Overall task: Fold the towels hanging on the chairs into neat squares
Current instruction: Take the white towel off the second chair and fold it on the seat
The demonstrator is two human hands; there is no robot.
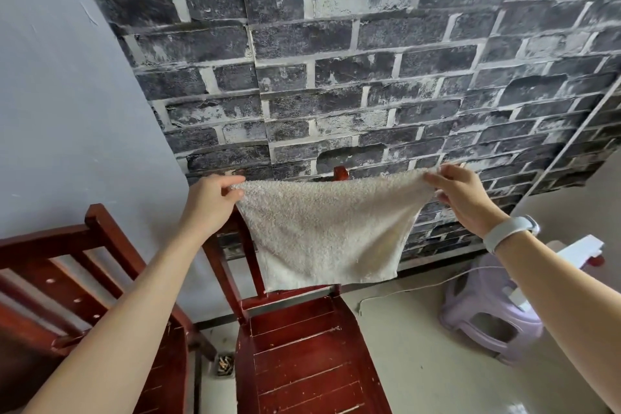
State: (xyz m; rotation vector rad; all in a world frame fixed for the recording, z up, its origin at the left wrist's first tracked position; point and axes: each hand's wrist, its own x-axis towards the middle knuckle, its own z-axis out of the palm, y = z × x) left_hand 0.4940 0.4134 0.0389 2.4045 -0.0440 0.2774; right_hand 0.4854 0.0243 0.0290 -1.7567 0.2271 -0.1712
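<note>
A beige terry towel (322, 232) hangs spread in the air in front of the back of a red-brown wooden chair (302, 356). My left hand (211, 202) pinches its upper left corner. My right hand (463, 198), with a white band on the wrist, pinches its upper right corner. The top edge is stretched between both hands and sags slightly in the middle. The lower edge hangs just above the chair's seat and hides most of the chair's back; one back post tip shows above the towel.
A second red-brown wooden chair (67, 279) stands at the left, close to the first. A lilac plastic stool (487, 316) with a white object on it sits on the floor at the right, with a white cord (403, 292) beside it. A grey brick-pattern wall (336, 60) rises behind.
</note>
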